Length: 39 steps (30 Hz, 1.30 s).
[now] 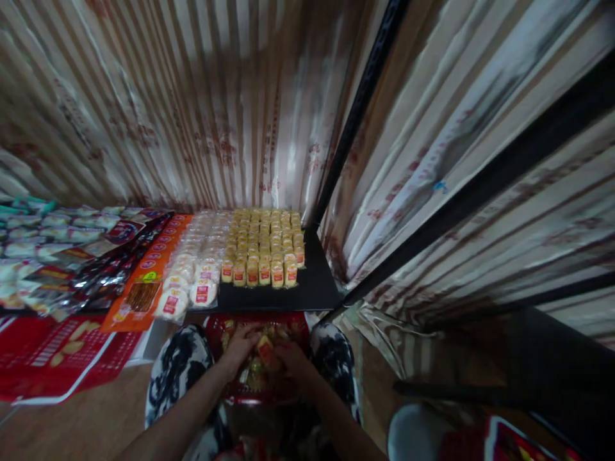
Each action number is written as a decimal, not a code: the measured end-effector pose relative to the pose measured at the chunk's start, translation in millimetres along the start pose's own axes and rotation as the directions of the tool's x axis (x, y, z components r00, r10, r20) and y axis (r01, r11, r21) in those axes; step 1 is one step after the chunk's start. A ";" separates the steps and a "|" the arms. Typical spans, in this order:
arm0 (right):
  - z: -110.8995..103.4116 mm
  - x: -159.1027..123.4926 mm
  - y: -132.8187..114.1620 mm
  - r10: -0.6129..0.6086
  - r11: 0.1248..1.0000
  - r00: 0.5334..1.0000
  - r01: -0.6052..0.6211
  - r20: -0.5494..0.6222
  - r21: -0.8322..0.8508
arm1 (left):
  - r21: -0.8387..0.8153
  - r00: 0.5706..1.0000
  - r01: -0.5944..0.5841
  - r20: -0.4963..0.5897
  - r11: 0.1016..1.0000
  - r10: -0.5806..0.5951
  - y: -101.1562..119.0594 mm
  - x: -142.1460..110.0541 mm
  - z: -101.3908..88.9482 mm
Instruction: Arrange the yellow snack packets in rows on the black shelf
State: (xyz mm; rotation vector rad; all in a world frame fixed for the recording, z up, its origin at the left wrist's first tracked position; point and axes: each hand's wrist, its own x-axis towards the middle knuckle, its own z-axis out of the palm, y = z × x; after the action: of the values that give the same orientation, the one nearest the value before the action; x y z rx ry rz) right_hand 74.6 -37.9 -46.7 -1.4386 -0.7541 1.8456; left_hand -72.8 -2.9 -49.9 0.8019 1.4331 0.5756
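Observation:
A red basket [307, 330] sits between the knees under the shelf edge, with small wrapped yellow snacks inside. My left hand [243, 346] reaches into its left side, fingers stretched over the packets. On the right, my right hand [291, 358] has its fingers closed at the side of a wrapped yellow snack [266, 349] with a red label; dim light blurs the exact grip. Above the basket, rows of similar wrapped yellow snacks [264, 250] stand on the black shelf [298, 298]. Rows of round white crackers in clear wrappers [180, 282] lie just left of them.
Farther left on the shelf are an orange snack bag [144, 282], dark shiny packets [110, 269] and white wrapped packs [29, 246]. A red bag [52, 358] hangs below. Black metal posts [461, 186] cross in front of pleated printed sheeting [216, 96]. A pale stool-like object [416, 432] stands lower right.

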 end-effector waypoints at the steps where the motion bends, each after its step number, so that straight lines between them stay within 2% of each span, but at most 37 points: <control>1: -4.0 -5.1 -6.7 -0.011 1.000 1.000 0.011 0.013 -0.029 | -0.079 0.998 -0.020 0.050 0.997 0.024 0.4 -2.2 2.3; 3: -11.1 -14.6 -17.5 -0.114 0.993 0.993 0.113 -0.016 -0.042 | -0.238 0.995 -0.022 0.092 0.971 0.045 0.9 -5.9 8.6; 7: -18.3 -33.1 -30.2 -0.307 0.949 0.935 0.315 -0.176 0.018 | -0.433 0.999 -0.002 -0.037 0.901 -0.016 11.0 -14.6 26.4; 11: -17.3 -41.3 -33.5 -0.382 0.904 0.888 0.417 -0.256 0.096 | -0.573 0.994 -0.010 -0.094 0.820 -0.053 29.7 -29.2 47.3; 17: -17.6 -33.7 -28.7 -0.430 0.834 0.793 0.532 -0.431 0.147 | -0.678 0.998 -0.028 -0.055 0.735 -0.013 46.8 -48.2 75.7; 21: -19.5 -30.2 -30.4 -0.427 0.824 0.728 0.558 -0.536 0.101 | -0.686 0.998 -0.021 -0.063 0.727 -0.031 58.4 -55.1 92.0; 24: -24.2 -27.9 -37.2 -0.458 0.815 0.705 0.576 -0.541 0.062 | -0.683 0.997 -0.035 -0.070 0.729 -0.018 67.8 -54.9 102.5; 30: -55.1 -8.5 -56.5 -0.529 0.835 0.675 0.524 -0.515 -0.170 | -0.522 0.998 -0.027 -0.057 0.853 -0.003 82.5 -39.4 110.9; 33: -73.2 10.0 -70.1 -0.600 0.793 0.609 0.537 -0.519 -0.287 | -0.417 0.992 -0.090 -0.115 0.904 0.046 88.9 -31.0 111.5; 35: -82.4 23.4 -79.9 -0.640 0.763 0.562 0.547 -0.524 -0.345 | -0.367 0.989 -0.138 -0.109 0.920 0.105 93.0 -26.2 113.3; 39: -92.3 46.5 -97.5 -0.686 0.726 0.529 0.540 -0.500 -0.426 | -0.351 0.978 -0.207 -0.071 0.913 0.195 97.8 -15.0 119.9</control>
State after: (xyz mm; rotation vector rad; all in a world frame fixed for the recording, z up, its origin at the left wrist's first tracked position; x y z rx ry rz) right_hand 171.9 61.9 -18.9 -1.5182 -0.9642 0.6552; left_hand 56.1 30.4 30.2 0.6522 1.2338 0.9826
